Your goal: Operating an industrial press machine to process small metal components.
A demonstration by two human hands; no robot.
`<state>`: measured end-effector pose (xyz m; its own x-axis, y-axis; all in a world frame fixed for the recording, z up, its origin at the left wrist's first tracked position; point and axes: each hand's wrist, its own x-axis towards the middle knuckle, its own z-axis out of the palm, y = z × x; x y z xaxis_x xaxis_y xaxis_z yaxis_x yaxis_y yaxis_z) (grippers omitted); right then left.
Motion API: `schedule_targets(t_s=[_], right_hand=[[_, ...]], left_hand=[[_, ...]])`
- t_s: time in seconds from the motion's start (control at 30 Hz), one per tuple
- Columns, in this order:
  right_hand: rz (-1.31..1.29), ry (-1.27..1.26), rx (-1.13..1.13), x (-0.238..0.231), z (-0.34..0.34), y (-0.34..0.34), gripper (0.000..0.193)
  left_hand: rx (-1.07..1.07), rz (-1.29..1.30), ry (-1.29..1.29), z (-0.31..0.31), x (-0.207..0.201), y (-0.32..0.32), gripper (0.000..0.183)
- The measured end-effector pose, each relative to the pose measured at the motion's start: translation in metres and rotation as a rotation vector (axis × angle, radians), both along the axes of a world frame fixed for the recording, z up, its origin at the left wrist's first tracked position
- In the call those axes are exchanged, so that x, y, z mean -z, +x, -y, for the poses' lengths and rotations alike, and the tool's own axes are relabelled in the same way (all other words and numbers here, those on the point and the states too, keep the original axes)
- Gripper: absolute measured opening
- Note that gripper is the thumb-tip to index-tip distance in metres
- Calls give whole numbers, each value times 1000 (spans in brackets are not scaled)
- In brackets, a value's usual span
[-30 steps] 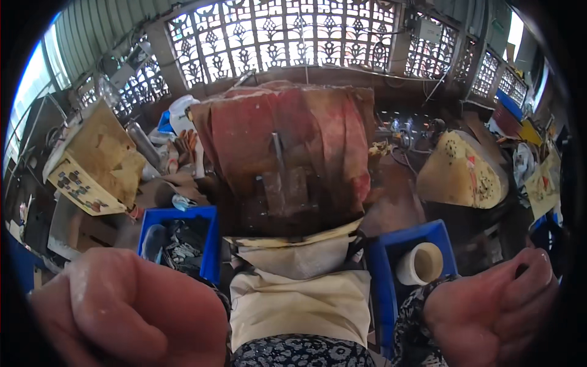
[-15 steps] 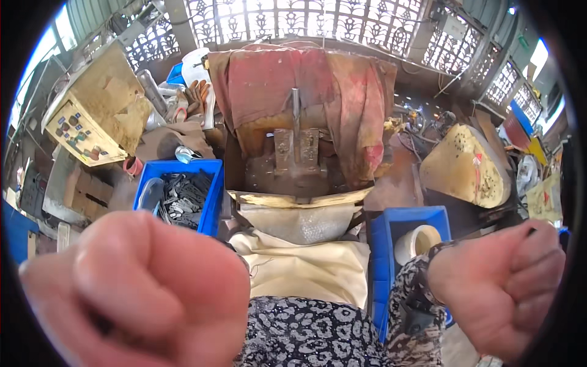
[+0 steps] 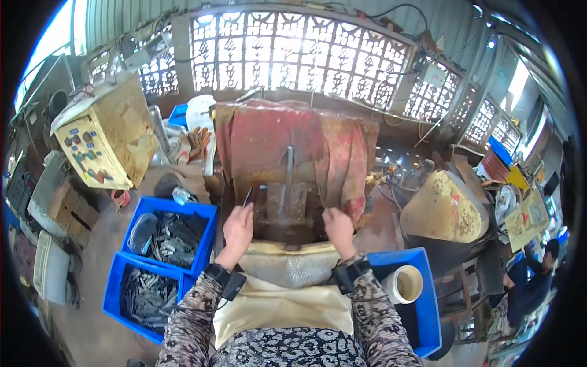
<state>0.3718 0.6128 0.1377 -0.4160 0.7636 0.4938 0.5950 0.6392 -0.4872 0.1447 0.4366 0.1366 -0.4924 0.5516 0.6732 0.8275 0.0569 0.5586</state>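
The left grip (image 3: 237, 231) is closed, pinching a thin dark strip (image 3: 247, 196) that points up and slightly rightward from the top of the fingers. Its back is turned partly toward the camera, and the wrist angles inward from the lower left. The right grip (image 3: 339, 229) is curled into a loose fist, knuckles up and leaning inward; whether anything lies inside it I cannot tell. The two are level and well apart, one at each side of the work opening. Below each, a dark wristband (image 3: 224, 282) sits over a patterned sleeve (image 3: 192, 318), the forearms spreading toward the body.

Between and just beyond both grips stands a brown block (image 3: 287, 203) with an upright metal rod (image 3: 290, 162). Farther beyond hangs a stained red cloth (image 3: 275, 137), its right side near the right grip. Nearer the body, between the wrists, lie a padded edge (image 3: 287, 266) and a cream apron (image 3: 281, 315).

Outward from the left grip, a blue bin (image 3: 206, 241) holds dark pieces; outward from the right forearm, another blue container (image 3: 432, 306) holds a cream bucket (image 3: 391, 287).
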Motion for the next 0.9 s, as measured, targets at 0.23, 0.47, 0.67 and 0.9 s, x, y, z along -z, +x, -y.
schedule_targets(t_s=[0.23, 0.47, 0.67, 0.9], right_hand=[[255, 64, 26, 57, 16, -17, 14], [334, -4, -1, 64, 1, -27, 15], [410, -194, 49, 62, -4, -31, 21], [433, -208, 69, 60, -1, -36, 21]], left_hand=[[-38, -1, -117, -11, 64, -14, 15], [-149, 22, -414, -30, 76, -27, 16], [-17, -113, -811, -39, 65, -20, 15], [-8, -69, -707, -38, 73, -26, 15]])
